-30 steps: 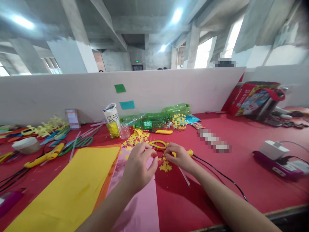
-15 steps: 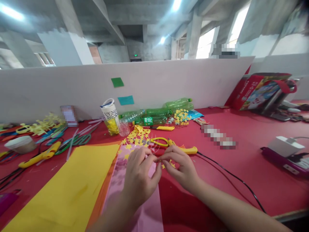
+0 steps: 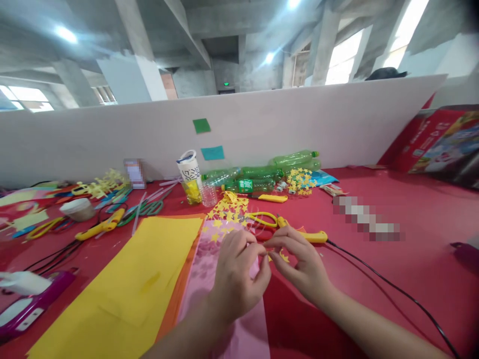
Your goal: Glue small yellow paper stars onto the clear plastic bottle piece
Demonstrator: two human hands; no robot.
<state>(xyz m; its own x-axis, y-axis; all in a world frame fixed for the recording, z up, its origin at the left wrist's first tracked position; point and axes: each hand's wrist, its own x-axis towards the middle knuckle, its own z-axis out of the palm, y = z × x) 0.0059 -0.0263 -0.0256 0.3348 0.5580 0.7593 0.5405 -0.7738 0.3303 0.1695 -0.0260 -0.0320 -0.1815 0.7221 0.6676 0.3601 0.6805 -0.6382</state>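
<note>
My left hand (image 3: pixel 241 276) and my right hand (image 3: pixel 303 267) meet fingertip to fingertip above the edge of a pink sheet (image 3: pixel 200 281). Both are closed in a pinch; whatever lies between the fingertips is too small and covered to make out. Just behind the fingers are yellow-handled scissors (image 3: pixel 262 215) and a yellow glue gun (image 3: pixel 314 237) with a black cord. Small yellow paper stars (image 3: pixel 228 212) lie scattered beyond my left hand, and a few more stars (image 3: pixel 283 257) show under my right hand.
Yellow sheets (image 3: pixel 119 294) cover the left front of the red table. Green plastic bottles (image 3: pixel 262 172), a white cup (image 3: pixel 190 169) and a yellow cutter knife (image 3: pixel 273 198) stand or lie at the back. Another glue gun (image 3: pixel 101 227) and a purple power strip (image 3: pixel 35 304) are at left.
The view has turned to the left, so everything appears farther right and the power strip at left shows more. My hands keep the same fingertip pinch, with little visible change.
</note>
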